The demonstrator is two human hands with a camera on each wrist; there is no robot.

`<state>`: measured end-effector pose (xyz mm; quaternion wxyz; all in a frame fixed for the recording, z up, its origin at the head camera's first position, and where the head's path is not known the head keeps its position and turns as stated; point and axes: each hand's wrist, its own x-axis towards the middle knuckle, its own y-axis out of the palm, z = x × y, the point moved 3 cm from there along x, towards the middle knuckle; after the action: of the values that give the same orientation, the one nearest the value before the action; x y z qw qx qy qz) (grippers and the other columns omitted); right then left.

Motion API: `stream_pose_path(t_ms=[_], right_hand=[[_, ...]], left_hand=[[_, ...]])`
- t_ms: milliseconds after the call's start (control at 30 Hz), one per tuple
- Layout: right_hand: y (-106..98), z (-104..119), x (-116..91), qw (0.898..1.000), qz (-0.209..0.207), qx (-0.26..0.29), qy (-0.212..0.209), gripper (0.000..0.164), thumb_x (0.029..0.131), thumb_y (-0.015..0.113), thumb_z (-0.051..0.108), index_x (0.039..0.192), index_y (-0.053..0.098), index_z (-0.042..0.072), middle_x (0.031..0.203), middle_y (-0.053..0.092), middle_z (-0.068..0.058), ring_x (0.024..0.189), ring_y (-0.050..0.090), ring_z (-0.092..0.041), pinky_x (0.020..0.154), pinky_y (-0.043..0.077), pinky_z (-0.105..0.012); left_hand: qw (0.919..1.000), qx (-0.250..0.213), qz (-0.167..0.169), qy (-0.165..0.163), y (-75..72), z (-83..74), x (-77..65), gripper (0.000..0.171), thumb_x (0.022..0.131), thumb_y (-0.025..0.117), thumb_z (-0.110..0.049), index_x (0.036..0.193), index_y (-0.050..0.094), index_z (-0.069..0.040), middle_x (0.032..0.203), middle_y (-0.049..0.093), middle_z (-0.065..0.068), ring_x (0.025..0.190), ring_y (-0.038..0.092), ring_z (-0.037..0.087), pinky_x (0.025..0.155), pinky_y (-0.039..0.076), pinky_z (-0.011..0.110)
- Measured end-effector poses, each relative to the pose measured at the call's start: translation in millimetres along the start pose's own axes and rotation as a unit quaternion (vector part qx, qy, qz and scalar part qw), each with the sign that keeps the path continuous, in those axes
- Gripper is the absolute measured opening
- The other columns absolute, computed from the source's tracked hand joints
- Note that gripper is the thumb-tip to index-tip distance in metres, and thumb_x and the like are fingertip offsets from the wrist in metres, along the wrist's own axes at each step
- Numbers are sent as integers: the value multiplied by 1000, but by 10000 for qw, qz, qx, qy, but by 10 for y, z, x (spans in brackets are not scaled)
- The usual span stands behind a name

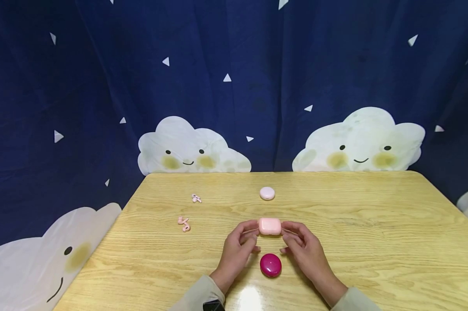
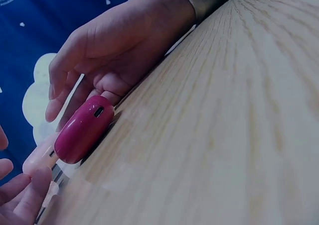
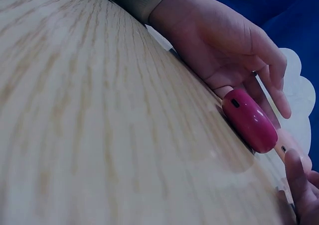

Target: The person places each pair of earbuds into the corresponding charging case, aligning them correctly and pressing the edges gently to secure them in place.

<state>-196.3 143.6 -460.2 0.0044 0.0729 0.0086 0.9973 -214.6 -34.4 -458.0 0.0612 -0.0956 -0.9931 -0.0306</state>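
Note:
A pink rounded-rectangle earbud case (image 1: 270, 226) lies on the table between both hands, its lid down. My left hand (image 1: 235, 251) is at its left side, index fingertip at the case's edge, fingers loosely bent. On the opposite side, my right hand (image 1: 309, 255) mirrors it with relaxed fingers. Whether the fingertips press on the case is hard to tell. Nearer to me, a glossy magenta round case (image 1: 270, 265) sits between the wrists, untouched. The left wrist view shows this magenta case (image 2: 85, 129) in front of the pink case (image 2: 40, 158), which is partly hidden.
Beyond the hands lies a pale pink round case (image 1: 267, 193). To the left are two pairs of small earbuds, one pink (image 1: 184, 223) and one paler (image 1: 196, 198) farther back. A wooden table (image 1: 374, 242) ends at a dark blue curtain (image 1: 257, 65) with clouds.

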Motion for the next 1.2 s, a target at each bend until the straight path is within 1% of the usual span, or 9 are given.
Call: stream_pose_path(t_ms=[133, 200, 300, 433, 567, 700, 933, 1200], right_hand=[[1, -7, 1, 10000, -10, 65, -4, 31, 88, 56, 6, 117, 50, 0, 121, 53, -15, 102, 56, -29, 67, 53, -37], [0, -14, 3, 9999, -14, 106, 18, 30, 87, 56, 6, 117, 50, 1, 120, 53, -14, 103, 55, -30, 66, 53, -38], [-2, -20, 5, 9999, -24, 129, 50, 30, 87, 57, 6, 116, 50, 1, 120, 53, -13, 103, 55, -30, 65, 53, -37], [-5, -21, 3, 9998, -35, 148, 151, 32, 87, 57, 7, 118, 50, 1, 121, 53, -13, 104, 55, -29, 66, 53, -37], [-4, -14, -4, 9996, -28, 115, 251, 36, 87, 58, 8, 121, 50, 1, 122, 53, -15, 105, 55, -26, 71, 53, -35], [1, -12, -5, 9998, -2, 23, 199, 36, 87, 58, 8, 121, 52, 0, 120, 53, -16, 104, 55, -27, 73, 52, -34], [5, -16, -2, 9997, 30, -227, 61, 30, 86, 59, 7, 116, 57, 0, 117, 52, -13, 101, 56, -28, 74, 52, -32], [1, -38, -3, 9993, -51, -271, 237, 29, 87, 59, 12, 115, 58, 4, 118, 56, -8, 94, 58, -29, 71, 53, -33]], left_hand=[[9998, -174, -90, -92, 5, -120, -40, 38, 79, 46, 9, 116, 52, 4, 118, 52, 21, 106, 54, 34, 71, 52, 42], [9997, -150, -110, -154, 9, -176, -63, 37, 78, 46, 9, 115, 52, 6, 117, 53, 23, 104, 54, 35, 71, 52, 43], [9996, -79, -131, -242, 11, -211, -80, 35, 79, 47, 8, 114, 53, 6, 115, 54, 23, 104, 55, 34, 72, 52, 42], [9996, -47, -125, -247, 8, -209, -84, 35, 81, 48, 6, 115, 54, 6, 114, 55, 23, 102, 55, 35, 73, 51, 42], [9998, -30, -112, -164, 7, -196, -83, 33, 83, 49, 5, 116, 54, 7, 114, 56, 24, 99, 56, 38, 73, 51, 42], [9999, 14, -89, -89, 10, -198, -81, 30, 85, 48, 5, 115, 55, 7, 113, 56, 24, 98, 56, 39, 73, 51, 42], [9999, 82, -69, -29, 22, -226, -83, 28, 87, 47, 5, 112, 57, 8, 114, 52, 23, 102, 53, 38, 73, 51, 40], [10000, 46, -10, -50, 23, -231, -97, 29, 87, 46, 5, 114, 56, 8, 115, 52, 23, 104, 53, 38, 75, 51, 39]])
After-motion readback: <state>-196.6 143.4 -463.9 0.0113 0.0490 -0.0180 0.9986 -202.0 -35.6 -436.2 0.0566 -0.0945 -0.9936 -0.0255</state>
